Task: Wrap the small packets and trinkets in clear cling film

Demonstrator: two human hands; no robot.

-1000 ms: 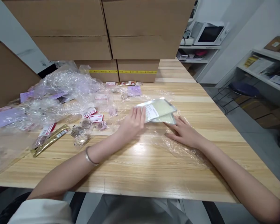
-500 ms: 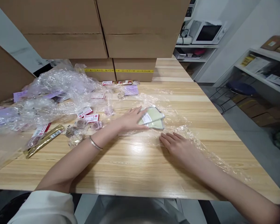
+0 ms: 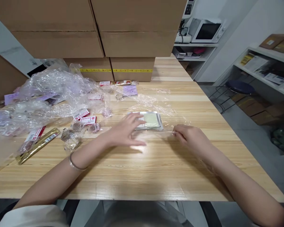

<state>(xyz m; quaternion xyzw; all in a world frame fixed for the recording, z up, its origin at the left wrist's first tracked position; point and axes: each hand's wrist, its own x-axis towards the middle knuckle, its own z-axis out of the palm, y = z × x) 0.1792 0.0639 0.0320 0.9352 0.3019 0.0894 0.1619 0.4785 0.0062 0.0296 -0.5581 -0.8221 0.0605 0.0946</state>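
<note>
A flat pale green packet point(image 3: 154, 120) with a white label lies near the middle of the wooden table, on thin clear plastic film point(image 3: 151, 105). My left hand point(image 3: 126, 130) is at the packet's left end, fingers spread and partly over it, the thumb apart and nearer to me. To the right of the packet, my right hand point(image 3: 189, 135) has its fingers curled and pinched on the near edge of the film. A taut strip of film runs from that pinch toward the packet's near side. Whether my left fingers press on the packet I cannot tell.
At the left, a heap of crumpled clear wrap point(image 3: 56, 83) covers several labelled packets. A gold stick-shaped packet point(image 3: 39, 145) and small wrapped clusters point(image 3: 71, 138) lie in front of it. Stacked cardboard boxes point(image 3: 134, 44) stand across the table's back.
My right hand has closed on the film and shifted slightly right. My left hand has moved left and nearer to me. The fanned green packet now lies squared up as one rectangle.
</note>
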